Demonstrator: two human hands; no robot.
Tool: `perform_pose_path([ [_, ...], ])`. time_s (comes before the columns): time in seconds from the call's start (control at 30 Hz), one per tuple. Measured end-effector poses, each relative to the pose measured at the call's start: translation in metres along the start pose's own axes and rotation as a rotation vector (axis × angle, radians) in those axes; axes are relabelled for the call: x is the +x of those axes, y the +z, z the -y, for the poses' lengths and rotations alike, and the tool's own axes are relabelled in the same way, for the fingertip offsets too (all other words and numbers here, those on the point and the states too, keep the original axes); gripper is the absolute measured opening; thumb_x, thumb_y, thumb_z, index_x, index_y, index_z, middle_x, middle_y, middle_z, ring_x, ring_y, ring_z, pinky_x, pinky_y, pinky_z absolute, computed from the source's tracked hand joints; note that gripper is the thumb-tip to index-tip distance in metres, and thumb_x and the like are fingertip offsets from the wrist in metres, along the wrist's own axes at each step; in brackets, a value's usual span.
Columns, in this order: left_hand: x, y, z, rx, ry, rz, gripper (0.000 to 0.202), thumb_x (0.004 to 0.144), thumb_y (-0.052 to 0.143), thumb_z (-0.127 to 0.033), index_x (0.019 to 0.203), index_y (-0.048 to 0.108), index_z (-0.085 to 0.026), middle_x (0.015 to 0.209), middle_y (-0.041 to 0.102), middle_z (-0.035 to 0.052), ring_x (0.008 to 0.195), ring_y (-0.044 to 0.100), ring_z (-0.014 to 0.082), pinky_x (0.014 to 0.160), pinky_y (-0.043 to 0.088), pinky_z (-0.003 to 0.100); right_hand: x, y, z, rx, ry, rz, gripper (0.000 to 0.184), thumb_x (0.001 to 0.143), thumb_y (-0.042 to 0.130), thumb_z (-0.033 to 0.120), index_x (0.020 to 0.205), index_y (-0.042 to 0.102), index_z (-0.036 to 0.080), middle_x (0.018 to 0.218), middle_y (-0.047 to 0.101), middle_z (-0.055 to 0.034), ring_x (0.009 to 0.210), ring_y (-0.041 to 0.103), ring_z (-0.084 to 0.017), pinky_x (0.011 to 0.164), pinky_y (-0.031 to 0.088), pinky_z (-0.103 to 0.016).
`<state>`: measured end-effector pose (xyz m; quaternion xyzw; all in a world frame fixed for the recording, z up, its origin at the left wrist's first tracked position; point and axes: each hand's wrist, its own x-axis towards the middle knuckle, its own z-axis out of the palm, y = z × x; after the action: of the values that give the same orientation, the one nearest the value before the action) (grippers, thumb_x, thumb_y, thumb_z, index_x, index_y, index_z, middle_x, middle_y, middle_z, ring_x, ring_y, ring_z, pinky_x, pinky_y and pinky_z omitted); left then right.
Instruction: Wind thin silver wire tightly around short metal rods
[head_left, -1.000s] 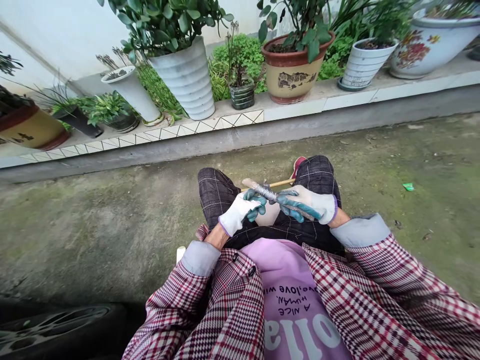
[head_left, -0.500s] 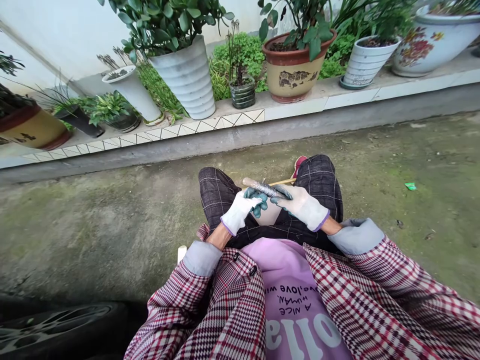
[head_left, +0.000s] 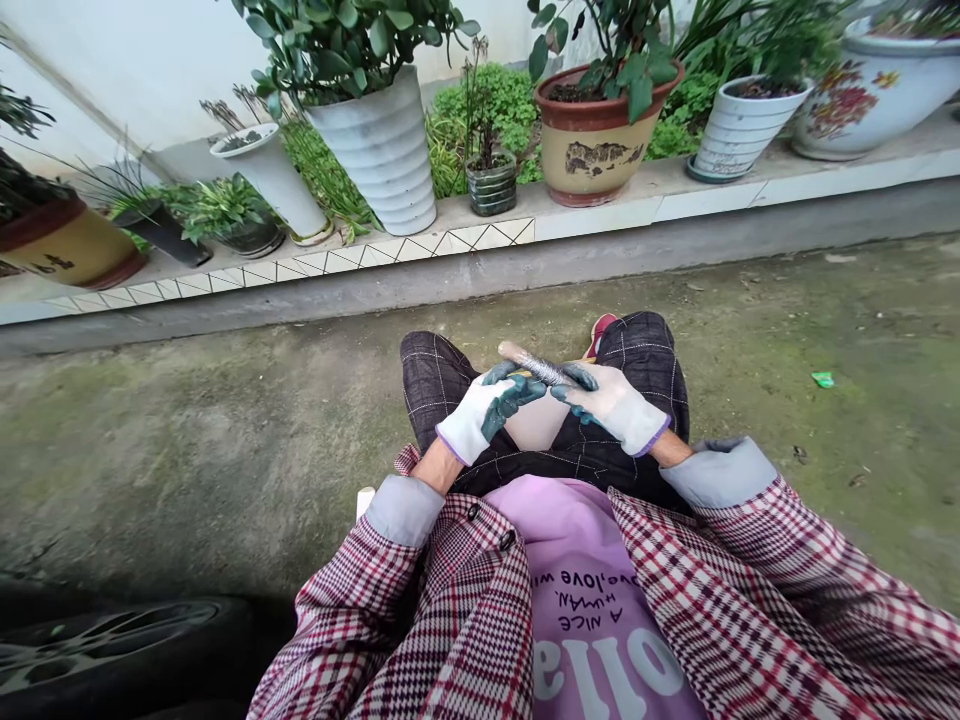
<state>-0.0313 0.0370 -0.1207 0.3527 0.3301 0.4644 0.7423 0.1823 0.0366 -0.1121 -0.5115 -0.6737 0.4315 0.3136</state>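
A short, pale, round-ended stick (head_left: 514, 351) has silvery wire wound tightly round its middle. My right hand (head_left: 616, 402), in a white glove with dark green coated fingers, is closed round its near right end. My left hand (head_left: 480, 410), gloved alike, is at the other side, with its fingers bent against the wound part from below and its thumb beside it. Whether a loose wire end lies between the left fingers is too small to make out. Behind the hands runs a thin yellowish strip (head_left: 587, 360), mostly hidden. A pale surface (head_left: 534, 425) shows between my knees.
Potted plants line a low tiled ledge (head_left: 480, 237) ahead, among them a ribbed white pot (head_left: 382, 160) and a tan pot (head_left: 592, 150). A green wrapper (head_left: 823, 380) lies on the concrete at right. A car wheel (head_left: 112, 650) stands close at lower left.
Both hands and the wire-wound stick have shifted slightly right. My left fingers have uncurled somewhat and stretch further along under the stick. The right hand keeps its hold.
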Motion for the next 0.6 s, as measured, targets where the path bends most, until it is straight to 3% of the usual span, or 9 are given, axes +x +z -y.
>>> perform_pose_path([
  [0.07, 0.001, -0.002, -0.001, -0.158, -0.035, -0.025, 0.03, 0.078, 0.068, -0.018, 0.107, 0.063, -0.013, 0.1, 0.074, 0.0093, 0.095, 0.07, 0.0204, 0.099, 0.049, 0.04, 0.0, -0.002, 0.0, 0.009, 0.006, -0.032, 0.029, 0.081, 0.067, 0.042, 0.097, 0.068, 0.018, 0.069, 0.061, 0.0012, 0.055, 0.052, -0.011, 0.049, 0.041, -0.023],
  [0.17, 0.004, -0.005, -0.003, -0.168, -0.009, -0.085, 0.032, 0.078, 0.067, -0.018, 0.11, 0.063, -0.014, 0.109, 0.072, 0.0099, 0.101, 0.068, 0.0199, 0.1, 0.048, 0.037, -0.001, -0.005, 0.002, 0.046, 0.014, -0.046, 0.034, 0.08, 0.068, 0.045, 0.099, 0.067, 0.017, 0.067, 0.059, 0.002, 0.054, 0.049, -0.011, 0.048, 0.04, -0.022],
  [0.3, 0.004, 0.001, 0.004, 0.249, 0.088, -0.093, 0.041, 0.074, 0.067, -0.014, 0.115, 0.065, -0.014, 0.107, 0.071, 0.0071, 0.093, 0.065, 0.018, 0.085, 0.05, 0.029, -0.004, -0.008, 0.006, 0.096, 0.011, -0.039, 0.033, 0.079, 0.069, 0.043, 0.099, 0.067, 0.017, 0.065, 0.057, 0.0027, 0.052, 0.047, -0.009, 0.046, 0.039, -0.022],
  [0.4, 0.002, 0.009, 0.01, 0.553, 0.073, -0.049, 0.034, 0.073, 0.065, -0.013, 0.107, 0.067, -0.013, 0.089, 0.071, 0.002, 0.073, 0.059, 0.0122, 0.068, 0.045, 0.023, -0.004, -0.007, 0.005, 0.129, 0.007, 0.006, 0.034, 0.078, 0.07, 0.041, 0.101, 0.068, 0.016, 0.065, 0.058, 0.0026, 0.051, 0.048, -0.01, 0.045, 0.04, -0.022],
  [0.5, -0.001, 0.012, 0.008, 0.568, 0.095, 0.005, 0.018, 0.076, 0.061, -0.018, 0.091, 0.069, -0.011, 0.079, 0.069, 0.0031, 0.075, 0.059, 0.013, 0.071, 0.045, 0.024, -0.002, -0.007, 0.004, 0.143, 0.01, 0.017, 0.034, 0.077, 0.071, 0.041, 0.101, 0.069, 0.016, 0.065, 0.06, 0.0022, 0.05, 0.049, -0.01, 0.044, 0.041, -0.023],
  [0.6, -0.004, 0.012, 0.0, 0.495, 0.129, 0.043, 0.016, 0.078, 0.06, -0.021, 0.084, 0.07, -0.01, 0.08, 0.071, 0.0067, 0.081, 0.063, 0.016, 0.081, 0.048, 0.028, 0.0, -0.009, 0.004, 0.22, 0.068, -0.022, 0.036, 0.075, 0.074, 0.046, 0.092, 0.068, 0.016, 0.059, 0.057, 0.0023, 0.047, 0.048, -0.01, 0.041, 0.04, -0.022],
])
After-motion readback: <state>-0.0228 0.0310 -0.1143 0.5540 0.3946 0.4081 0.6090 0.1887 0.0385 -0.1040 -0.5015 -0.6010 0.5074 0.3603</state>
